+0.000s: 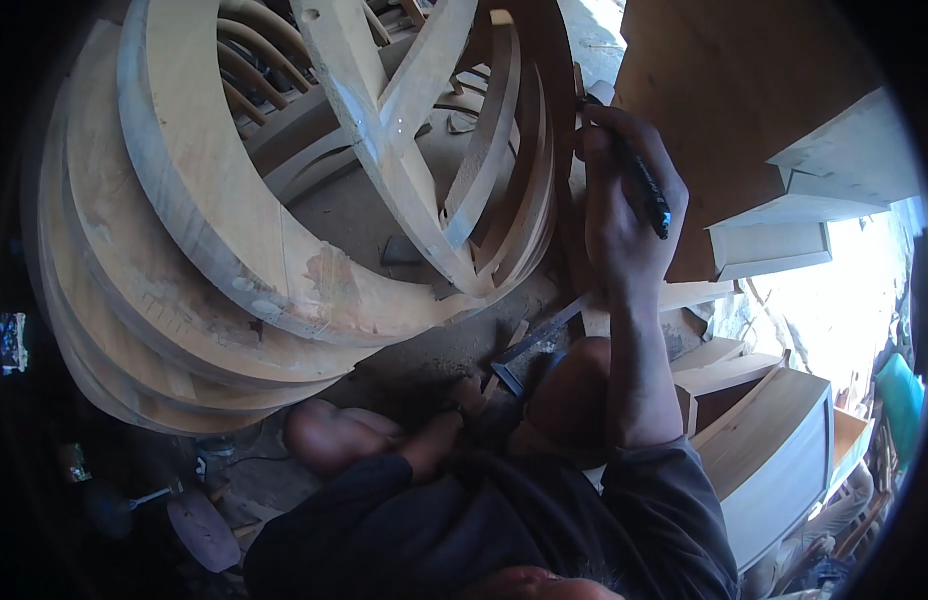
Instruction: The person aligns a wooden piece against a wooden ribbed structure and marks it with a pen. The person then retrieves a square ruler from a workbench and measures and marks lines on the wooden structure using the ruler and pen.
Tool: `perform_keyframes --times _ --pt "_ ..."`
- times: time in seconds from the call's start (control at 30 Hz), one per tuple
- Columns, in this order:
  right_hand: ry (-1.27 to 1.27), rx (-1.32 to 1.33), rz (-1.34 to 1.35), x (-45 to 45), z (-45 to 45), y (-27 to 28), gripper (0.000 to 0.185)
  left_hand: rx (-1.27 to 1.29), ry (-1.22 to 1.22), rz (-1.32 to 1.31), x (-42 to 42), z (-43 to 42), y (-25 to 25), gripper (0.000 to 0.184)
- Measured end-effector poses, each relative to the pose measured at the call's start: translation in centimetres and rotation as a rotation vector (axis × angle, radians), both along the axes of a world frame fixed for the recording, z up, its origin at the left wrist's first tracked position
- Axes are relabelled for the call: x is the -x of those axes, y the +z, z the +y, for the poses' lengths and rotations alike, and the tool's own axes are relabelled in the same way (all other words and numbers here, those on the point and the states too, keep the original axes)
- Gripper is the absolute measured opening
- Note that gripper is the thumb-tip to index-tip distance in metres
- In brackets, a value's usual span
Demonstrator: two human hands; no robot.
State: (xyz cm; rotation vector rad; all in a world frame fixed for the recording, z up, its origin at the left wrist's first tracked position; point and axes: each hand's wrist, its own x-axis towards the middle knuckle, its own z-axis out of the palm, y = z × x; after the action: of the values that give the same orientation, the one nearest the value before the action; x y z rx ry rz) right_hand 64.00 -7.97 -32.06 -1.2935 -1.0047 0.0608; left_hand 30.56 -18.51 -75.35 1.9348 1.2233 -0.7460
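Note:
My right hand [634,190] is raised at the right of centre, its fingers closed round a black marker [644,185]. It is beside the dark edge of a tall wooden piece. Low in the middle, my left hand [469,395] is closed near my knees, at the lower end of a narrow wooden strip [518,332]; shadow hides what its fingers grip. Just right of that hand lies a metal square [544,332], its blade slanting up towards my right forearm. A large curved wooden frame [374,130] with crossing slats fills the upper middle.
Several curved wooden boards [174,300] are stacked at the left. A large brown wooden panel [724,90] stands at the upper right, above a pale box-like wooden piece [774,450]. A round disc [204,530] is at the lower left, and something green [897,405] at the far right.

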Motion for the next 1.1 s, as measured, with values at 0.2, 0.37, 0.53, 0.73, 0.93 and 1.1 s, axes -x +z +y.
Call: perform_keyframes --times 0.2,0.37,0.53,0.73,0.93,1.1 --pt "-0.015 0.058 -0.003 0.6 -0.6 1.1 0.014 0.033 -0.357 -0.009 -2.0 -0.3 4.0 0.044" --pt "-0.036 -0.019 0.125 -0.5 -0.9 0.1 0.013 -0.047 -0.047 -0.034 -0.8 -1.6 0.7 0.038" --pt "-0.026 -0.023 0.190 -1.6 -1.4 -1.5 0.013 -0.072 -0.560 -0.067 2.3 0.0 -4.2 0.047" --pt "-0.089 0.007 0.026 -2.7 1.6 -8.7 0.015 -0.220 0.071 0.078 0.0 1.4 5.4 0.041" --pt "-0.183 0.069 0.135 -2.0 1.4 -18.3 0.018 -0.436 -0.277 0.004 4.5 3.1 6.7 0.041" --pt "-0.349 0.241 -0.025 -1.0 -0.9 -27.5 0.031 -0.464 -0.189 0.051 6.8 3.2 10.5 0.025"
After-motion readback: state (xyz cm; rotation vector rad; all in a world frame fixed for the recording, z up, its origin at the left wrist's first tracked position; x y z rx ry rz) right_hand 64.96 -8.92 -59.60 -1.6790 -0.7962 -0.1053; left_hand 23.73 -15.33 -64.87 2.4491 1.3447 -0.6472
